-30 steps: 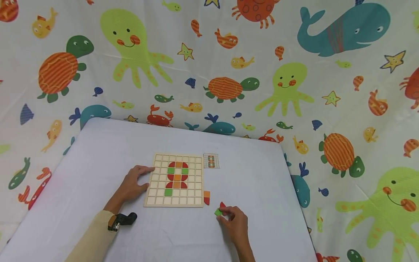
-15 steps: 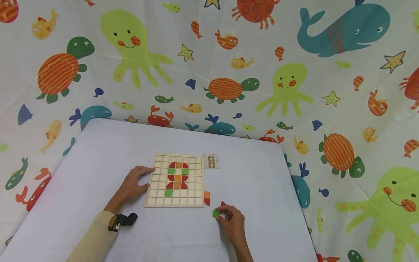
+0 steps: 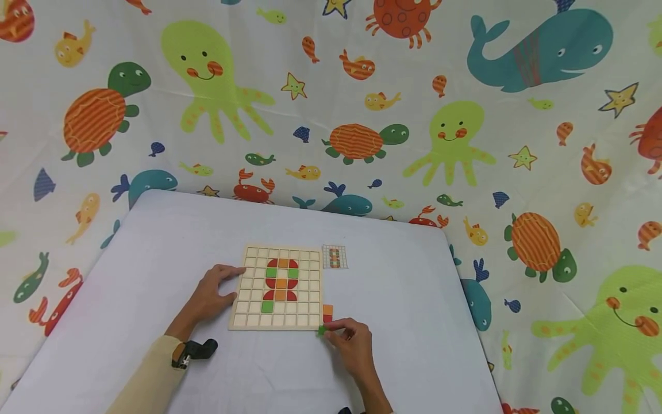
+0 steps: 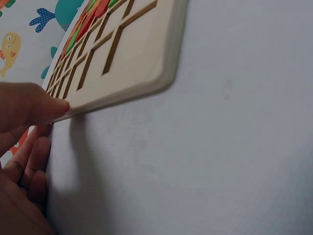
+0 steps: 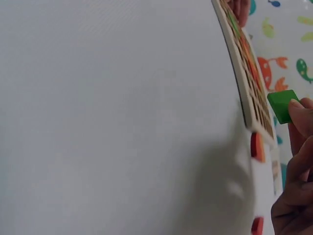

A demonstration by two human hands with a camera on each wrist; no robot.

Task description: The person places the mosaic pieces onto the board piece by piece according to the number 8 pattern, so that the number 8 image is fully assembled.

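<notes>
In the head view a wooden grid board [image 3: 309,287] lies on the table, with red, orange and green tiles set in its middle cells. My left hand [image 3: 209,296] rests at its left edge, thumb and forefinger spread apart. In the left wrist view the thumb [image 4: 46,105] touches the board's side. My right hand [image 3: 354,344] pinches a green square tile [image 5: 280,104] between thumb and finger, held up by the board's near right corner. Beside that corner lie an orange tile [image 3: 328,310] and a red tile [image 3: 328,318], the red one partly covered by the hand.
A small printed pattern card [image 3: 335,256] lies against the board's upper right side. Another red tile [image 5: 257,226] lies on the white tabletop [image 3: 414,299] in the right wrist view. Behind the table hangs a sea-animal curtain [image 3: 289,115].
My right hand has lifted the green tile from near the red piece and carried it left to the board's corner. The left hand stays at the board's edge.
</notes>
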